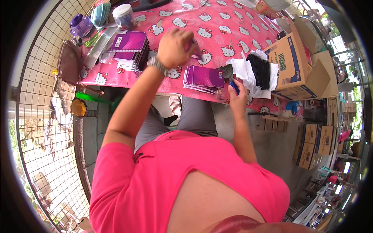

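My left hand (176, 48), with a metal-banded watch at the wrist, is raised over the table. Its fingers are curled round a purple item (197, 54) that looks like a notebook seen nearly edge-on. Just below it lies a short stack of purple spiral notebooks (204, 77) at the table's near edge. To the right of that stack, my right hand (237, 97) is closed on a slim blue object (234, 86) whose kind I cannot make out. A taller pile of purple spiral notebooks (130, 48) stands at the left.
A pink patterned cloth (210, 33) covers the table. At the right are white paper with black spiral bindings (259, 70) and an open cardboard box (291, 64). A brown bag (69, 62), a purple jug (81, 25) and a lidded tub (123, 17) stand left.
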A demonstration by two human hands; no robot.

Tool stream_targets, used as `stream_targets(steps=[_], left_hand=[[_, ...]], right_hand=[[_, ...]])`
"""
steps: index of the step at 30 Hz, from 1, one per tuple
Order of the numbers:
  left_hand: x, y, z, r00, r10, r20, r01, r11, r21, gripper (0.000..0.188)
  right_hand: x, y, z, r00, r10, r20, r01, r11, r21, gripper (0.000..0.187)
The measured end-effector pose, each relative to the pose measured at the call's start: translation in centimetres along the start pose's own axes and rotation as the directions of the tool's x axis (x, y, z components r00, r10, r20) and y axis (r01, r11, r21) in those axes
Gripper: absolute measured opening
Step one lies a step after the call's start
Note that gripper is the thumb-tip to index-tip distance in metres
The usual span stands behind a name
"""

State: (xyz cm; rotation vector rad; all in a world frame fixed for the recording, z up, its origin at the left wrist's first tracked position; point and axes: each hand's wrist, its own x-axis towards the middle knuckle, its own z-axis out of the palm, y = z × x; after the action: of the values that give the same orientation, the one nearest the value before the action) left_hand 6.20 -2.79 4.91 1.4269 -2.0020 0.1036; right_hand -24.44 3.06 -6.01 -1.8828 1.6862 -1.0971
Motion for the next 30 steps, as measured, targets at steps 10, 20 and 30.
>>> stream_targets(steps=[10, 20, 30], left_hand=[[-1.9, -4.7, 10.0, 0.89, -0.381, 0.251, 0.299, 0.903, 0.309, 0.029], [-6.3, 4.5, 7.6, 0.864, 0.32, 0.389, -0.227, 0.937, -0.267, 0.037], [-7.5, 5.5, 8.7, 0.702, 0.451, 0.551, -0.487, 0.869, -0.091, 0.028]], right_hand=[[6.4, 4.8, -3.4, 0.938, -0.287, -0.193, 0.166, 0.862, -0.479, 0.031], [17.7, 13.7, -7.4, 0.982, 0.184, 0.035, -0.125, 0.784, -0.608, 0.034], [15.9, 9.9, -9.3, 0.879, -0.325, -0.349, 0.04, 0.779, -0.625, 0.032]])
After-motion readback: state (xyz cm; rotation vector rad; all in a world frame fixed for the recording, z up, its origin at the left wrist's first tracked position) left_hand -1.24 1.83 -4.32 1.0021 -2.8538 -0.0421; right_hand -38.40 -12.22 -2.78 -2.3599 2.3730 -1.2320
